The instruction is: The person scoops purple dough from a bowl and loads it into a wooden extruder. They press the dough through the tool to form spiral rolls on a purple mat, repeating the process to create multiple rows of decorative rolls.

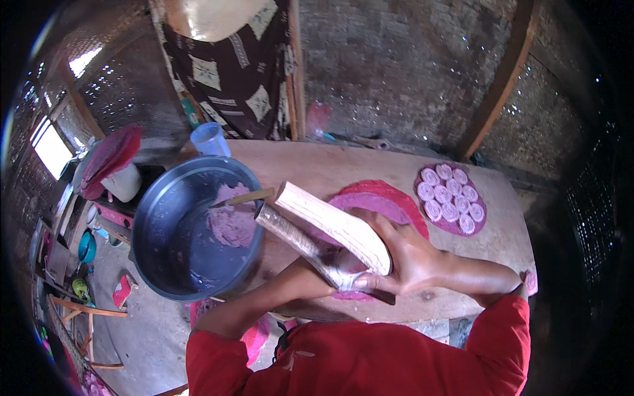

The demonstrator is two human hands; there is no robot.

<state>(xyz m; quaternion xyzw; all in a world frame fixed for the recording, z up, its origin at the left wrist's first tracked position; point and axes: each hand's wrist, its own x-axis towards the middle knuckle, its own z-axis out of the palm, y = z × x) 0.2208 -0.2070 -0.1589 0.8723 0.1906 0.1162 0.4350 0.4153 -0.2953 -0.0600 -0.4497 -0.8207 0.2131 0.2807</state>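
Over the near middle of the table I hold a wooden press (333, 224) made of two long parts, one pale and thick, one dark and narrower. My left hand (323, 274) is closed around the darker part (288, 231) low down, its fingers partly hidden. My right hand (408, 257) wraps the pale part's rounded near end. Beneath the press lies a round red mat (415, 210) with a pink middle, mostly covered by my hands. Left of it, a big dark basin (175, 218) holds a lump of pink dough (231, 224) with a wooden spatula (247, 198) stuck in it.
At the table's right, a round mat (422, 178) carries several pink coiled dough swirls (449, 195). A blue plastic cup (210, 140) stands behind the basin. Red round mats (112, 158) are stacked on a white container (124, 183) at left. A wooden stool (86, 307) lies on the floor.
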